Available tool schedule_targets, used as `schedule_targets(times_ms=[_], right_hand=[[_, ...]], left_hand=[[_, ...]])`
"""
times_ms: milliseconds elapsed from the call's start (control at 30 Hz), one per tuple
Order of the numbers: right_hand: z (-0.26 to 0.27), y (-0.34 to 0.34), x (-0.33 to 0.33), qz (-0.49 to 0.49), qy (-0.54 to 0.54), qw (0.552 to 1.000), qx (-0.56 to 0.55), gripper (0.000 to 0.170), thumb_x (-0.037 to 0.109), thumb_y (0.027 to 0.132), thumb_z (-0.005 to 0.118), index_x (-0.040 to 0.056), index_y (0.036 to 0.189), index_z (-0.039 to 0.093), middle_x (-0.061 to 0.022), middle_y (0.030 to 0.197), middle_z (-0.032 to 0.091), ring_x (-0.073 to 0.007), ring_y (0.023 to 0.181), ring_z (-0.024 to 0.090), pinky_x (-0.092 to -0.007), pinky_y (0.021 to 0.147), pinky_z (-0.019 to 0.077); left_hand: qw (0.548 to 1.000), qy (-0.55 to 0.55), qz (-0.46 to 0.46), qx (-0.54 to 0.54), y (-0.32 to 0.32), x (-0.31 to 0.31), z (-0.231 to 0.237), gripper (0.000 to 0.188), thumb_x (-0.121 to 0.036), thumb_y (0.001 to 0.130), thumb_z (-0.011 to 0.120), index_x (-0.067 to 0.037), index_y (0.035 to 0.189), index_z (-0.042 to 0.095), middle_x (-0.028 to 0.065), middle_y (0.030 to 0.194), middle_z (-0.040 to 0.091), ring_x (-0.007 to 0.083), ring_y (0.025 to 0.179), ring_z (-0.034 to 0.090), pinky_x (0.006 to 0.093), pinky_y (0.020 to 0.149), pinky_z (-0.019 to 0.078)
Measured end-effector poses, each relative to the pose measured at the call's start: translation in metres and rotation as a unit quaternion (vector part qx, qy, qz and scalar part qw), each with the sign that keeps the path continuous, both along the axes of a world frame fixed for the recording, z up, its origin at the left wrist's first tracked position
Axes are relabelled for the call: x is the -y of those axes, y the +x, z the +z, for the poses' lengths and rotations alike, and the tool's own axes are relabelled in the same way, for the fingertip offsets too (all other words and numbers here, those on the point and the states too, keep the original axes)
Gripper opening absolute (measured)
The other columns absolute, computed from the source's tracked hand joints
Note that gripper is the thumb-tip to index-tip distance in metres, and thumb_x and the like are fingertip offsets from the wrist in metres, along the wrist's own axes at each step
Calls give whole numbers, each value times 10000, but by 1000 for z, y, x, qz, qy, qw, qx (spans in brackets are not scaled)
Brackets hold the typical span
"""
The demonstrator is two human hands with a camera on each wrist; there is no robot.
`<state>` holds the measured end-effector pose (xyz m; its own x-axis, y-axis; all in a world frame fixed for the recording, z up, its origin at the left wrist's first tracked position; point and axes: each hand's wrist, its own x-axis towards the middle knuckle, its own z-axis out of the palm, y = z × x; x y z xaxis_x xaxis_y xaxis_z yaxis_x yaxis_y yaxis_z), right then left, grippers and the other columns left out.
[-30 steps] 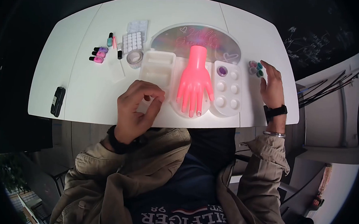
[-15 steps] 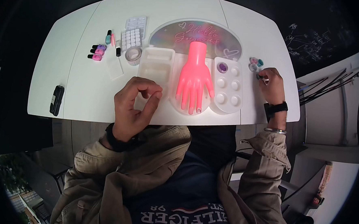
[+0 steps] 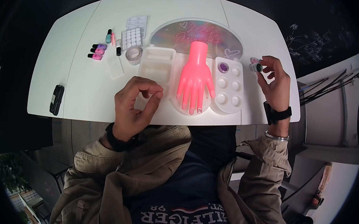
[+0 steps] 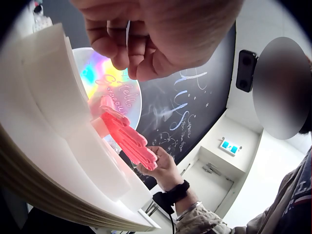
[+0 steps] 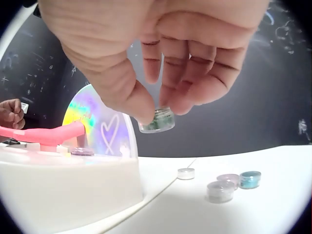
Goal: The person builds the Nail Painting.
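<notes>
My right hand [image 3: 279, 85] pinches a small clear jar of green contents [image 5: 157, 121] between thumb and fingertips, raised above the table at the right. Below it in the right wrist view stand a teal jar [image 5: 250, 180], a pinkish jar [image 5: 228, 181] and a clear jar [image 5: 220, 192]. My left hand [image 3: 132, 106] hovers left of the pink practice hand [image 3: 195, 78], thumb and forefinger tips together. A small white piece [image 5: 24, 107] shows at those fingertips in the right wrist view. The practice hand lies palm down, with a decorated nail on one finger.
A white palette [image 3: 227, 105] right of the practice hand holds a purple jar [image 3: 223, 67]. An empty white tray [image 3: 158, 56] stands left, beside a tape roll [image 3: 133, 54] and several nail polish bottles [image 3: 97, 56]. The iridescent sign [image 3: 167, 36] rises behind; a black case [image 3: 56, 100] lies far left.
My right hand has taken hold of the green jar among the small jars and lifted it, tilting it. My left hand keeps its pinch, nearly still.
</notes>
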<state>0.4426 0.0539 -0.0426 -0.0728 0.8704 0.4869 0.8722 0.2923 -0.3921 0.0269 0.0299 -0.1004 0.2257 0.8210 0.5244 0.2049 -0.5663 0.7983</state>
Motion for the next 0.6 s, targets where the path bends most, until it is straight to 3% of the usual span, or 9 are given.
schedule_targets(times_ms=[600], right_hand=[[12, -56, 19, 147, -81, 986, -18, 454, -7, 877, 849, 78, 1302, 716, -79, 1175, 804, -230, 904, 760, -358, 764, 599]], left_hand=[[1000, 8, 0, -9, 0, 0, 1, 183, 76, 990, 766, -10, 1144, 722, 94, 1088, 748, 136, 914, 628, 295, 843, 510]])
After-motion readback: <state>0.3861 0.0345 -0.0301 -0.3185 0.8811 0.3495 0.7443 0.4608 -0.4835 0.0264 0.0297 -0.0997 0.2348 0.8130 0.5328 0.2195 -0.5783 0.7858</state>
